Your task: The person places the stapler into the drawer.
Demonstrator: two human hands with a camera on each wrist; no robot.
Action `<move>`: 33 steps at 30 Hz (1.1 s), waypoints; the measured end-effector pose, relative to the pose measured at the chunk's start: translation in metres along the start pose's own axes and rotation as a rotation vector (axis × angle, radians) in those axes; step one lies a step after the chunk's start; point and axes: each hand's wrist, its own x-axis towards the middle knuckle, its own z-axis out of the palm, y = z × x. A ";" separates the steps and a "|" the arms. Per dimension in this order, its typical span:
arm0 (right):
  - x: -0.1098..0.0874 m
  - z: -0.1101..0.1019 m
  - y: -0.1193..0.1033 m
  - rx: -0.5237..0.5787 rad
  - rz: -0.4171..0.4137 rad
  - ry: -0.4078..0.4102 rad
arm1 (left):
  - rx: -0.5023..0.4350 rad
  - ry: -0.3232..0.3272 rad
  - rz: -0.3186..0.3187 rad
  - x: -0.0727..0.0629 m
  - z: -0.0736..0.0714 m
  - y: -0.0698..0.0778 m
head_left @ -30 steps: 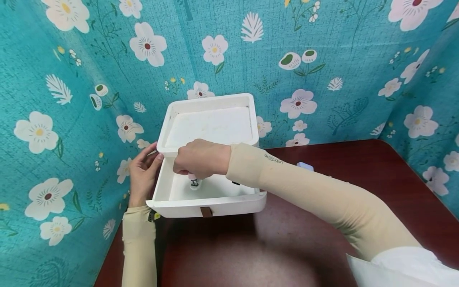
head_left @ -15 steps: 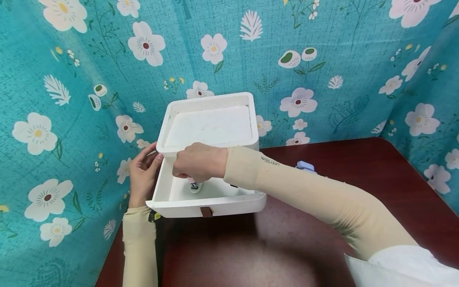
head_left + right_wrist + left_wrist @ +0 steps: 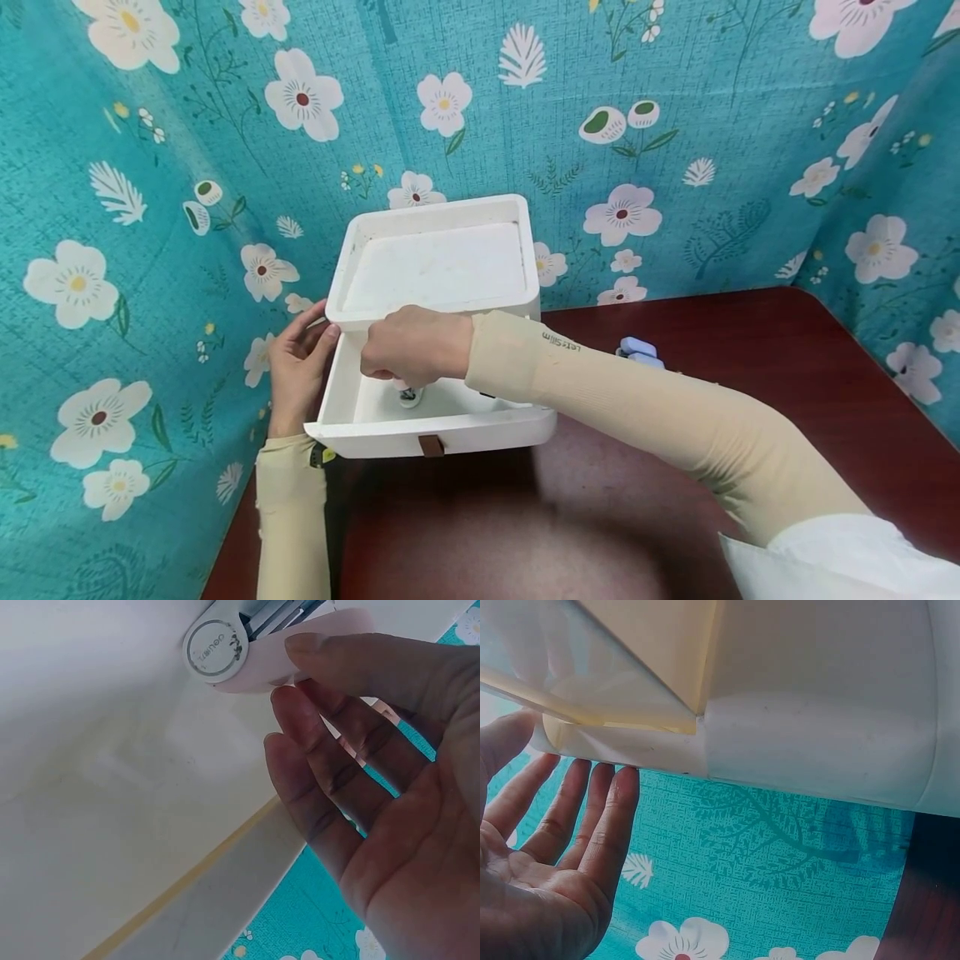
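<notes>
A white storage box (image 3: pixel 442 262) has its drawer (image 3: pixel 367 435) pulled out. My right hand (image 3: pixel 416 346) is down inside the drawer. In the right wrist view, its thumb and fingertips pinch a pink and white stapler (image 3: pixel 262 664) with a round hinge end; the rest of those fingers hang below it. From the head view, most of the stapler is hidden under the hand. My left hand (image 3: pixel 300 367) steadies the box's left side, thumb near the drawer's opening. Its fairly straight fingers (image 3: pixel 617 817) touch the box wall with their tips.
Small light-blue objects (image 3: pixel 639 350) lie on the dark red table (image 3: pixel 735 342), partly behind the right sleeve. A brown pull tab (image 3: pixel 431 445) sits on the drawer front. Flowered teal cloth (image 3: pixel 555 108) stands behind the table and at both sides.
My right hand has sunk slightly with the stapler, toward the drawer's front. The right sleeve has dropped a little, baring more of the light-blue objects. My left hand stays in place.
</notes>
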 end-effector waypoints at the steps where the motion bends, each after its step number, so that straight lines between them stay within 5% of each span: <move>1: 0.000 0.000 0.000 -0.003 0.000 -0.001 | 0.002 0.000 0.002 0.000 0.000 0.000; 15: -0.002 0.001 -0.002 -0.015 -0.001 0.008 | -0.002 -0.009 0.012 -0.001 -0.002 -0.002; 33: -0.024 -0.033 0.006 0.105 0.087 0.020 | -0.016 -0.013 0.022 0.000 0.000 0.000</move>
